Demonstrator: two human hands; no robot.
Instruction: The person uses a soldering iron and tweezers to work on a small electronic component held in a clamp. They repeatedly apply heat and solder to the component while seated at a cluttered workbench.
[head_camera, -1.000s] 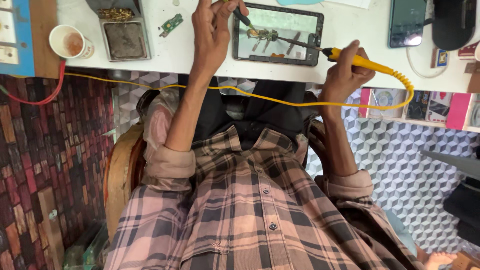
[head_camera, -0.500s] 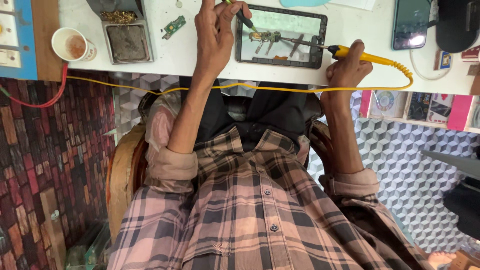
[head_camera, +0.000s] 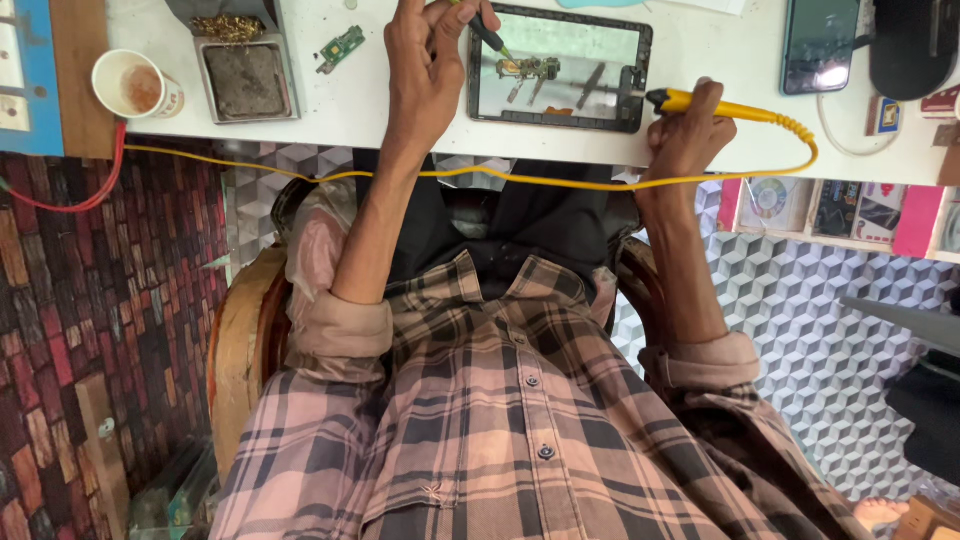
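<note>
The right hand (head_camera: 690, 130) has drawn its yellow soldering iron (head_camera: 735, 108) back from the opened tablet (head_camera: 560, 68) on the white bench (head_camera: 380, 110), fingers closed around it, while the left hand (head_camera: 425, 65) pinches tweezers (head_camera: 490, 38) over the tablet's exposed parts, suggesting repositioning between solder touches.

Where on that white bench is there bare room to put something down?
Bare white bench top lies between the grey metal tray and the left hand, below the small green circuit board. Another patch separates the opened black tablet from the dark phone. Around both hands it is crowded.
</note>
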